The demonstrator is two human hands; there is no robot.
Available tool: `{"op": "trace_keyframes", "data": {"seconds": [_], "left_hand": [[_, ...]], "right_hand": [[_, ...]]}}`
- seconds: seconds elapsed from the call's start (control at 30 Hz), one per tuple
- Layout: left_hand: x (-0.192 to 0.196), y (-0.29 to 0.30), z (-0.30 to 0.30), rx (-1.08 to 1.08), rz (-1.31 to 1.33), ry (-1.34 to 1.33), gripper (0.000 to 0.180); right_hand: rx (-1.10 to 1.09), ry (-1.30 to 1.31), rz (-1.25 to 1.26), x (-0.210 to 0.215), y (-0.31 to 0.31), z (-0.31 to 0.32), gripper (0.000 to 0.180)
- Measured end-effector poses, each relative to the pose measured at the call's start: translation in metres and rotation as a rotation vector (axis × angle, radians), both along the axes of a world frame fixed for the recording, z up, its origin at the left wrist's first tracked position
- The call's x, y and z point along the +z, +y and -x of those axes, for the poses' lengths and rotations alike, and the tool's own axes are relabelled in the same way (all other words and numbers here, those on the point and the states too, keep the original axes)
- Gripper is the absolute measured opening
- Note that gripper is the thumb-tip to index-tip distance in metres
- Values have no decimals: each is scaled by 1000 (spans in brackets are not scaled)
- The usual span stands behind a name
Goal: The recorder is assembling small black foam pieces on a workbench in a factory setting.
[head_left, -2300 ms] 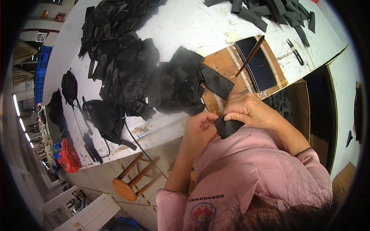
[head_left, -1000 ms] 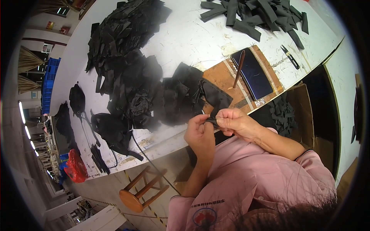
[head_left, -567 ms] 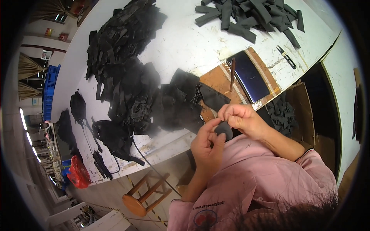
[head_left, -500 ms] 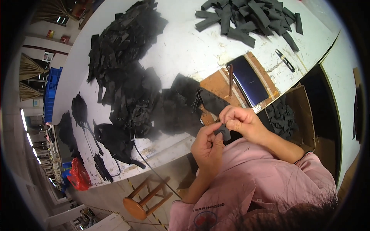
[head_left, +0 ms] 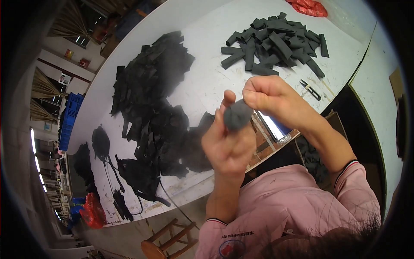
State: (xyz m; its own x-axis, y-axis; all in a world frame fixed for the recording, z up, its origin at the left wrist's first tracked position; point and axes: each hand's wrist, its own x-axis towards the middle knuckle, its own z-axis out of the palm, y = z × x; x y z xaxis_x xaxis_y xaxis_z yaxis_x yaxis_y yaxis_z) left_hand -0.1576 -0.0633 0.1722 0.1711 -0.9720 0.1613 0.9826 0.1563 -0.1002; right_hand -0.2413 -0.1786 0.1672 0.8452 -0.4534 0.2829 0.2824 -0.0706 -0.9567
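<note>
A small dark grey fabric piece [head_left: 237, 115], bunched into a rounded shape, is raised over the table in front of me. My left hand [head_left: 230, 144] grips it from below, fingers closed around it. The fingers of my right hand [head_left: 274, 99] are curled in and pinch at the upper right edge of the same piece. Beneath my right wrist, part of a phone [head_left: 276, 128] shows on a brown board [head_left: 264, 146]; my arms cover the rest.
A heap of black fabric pieces [head_left: 151, 82] spreads over the white table's left half. Grey fabric strips [head_left: 276, 43] lie piled at the far side. Thread snips [head_left: 310, 90] rest at right. A box of grey scraps [head_left: 312, 157] stands below the edge, a wooden stool [head_left: 166, 241] lower left.
Both hands have risen and moved away from my body with the grey fabric piece, now covering part of the board and phone. The whole view has shifted slightly.
</note>
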Motion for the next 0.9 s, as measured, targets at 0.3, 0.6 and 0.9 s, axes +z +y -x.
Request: {"op": "trace_keyframes", "data": {"seconds": [0.3,0.6,0.9], "left_hand": [[-78,-10,-14,104,-316,-121,24],[-84,-8,-3,471,-527,-812,15],[-74,-7,-21,158,-263,-99,19]], "right_hand": [[198,210,-434,-72,-18,-11,24],[380,142,-458,-93,-20,-11,22],[253,289,-200,-50,-23,-18,22]]}}
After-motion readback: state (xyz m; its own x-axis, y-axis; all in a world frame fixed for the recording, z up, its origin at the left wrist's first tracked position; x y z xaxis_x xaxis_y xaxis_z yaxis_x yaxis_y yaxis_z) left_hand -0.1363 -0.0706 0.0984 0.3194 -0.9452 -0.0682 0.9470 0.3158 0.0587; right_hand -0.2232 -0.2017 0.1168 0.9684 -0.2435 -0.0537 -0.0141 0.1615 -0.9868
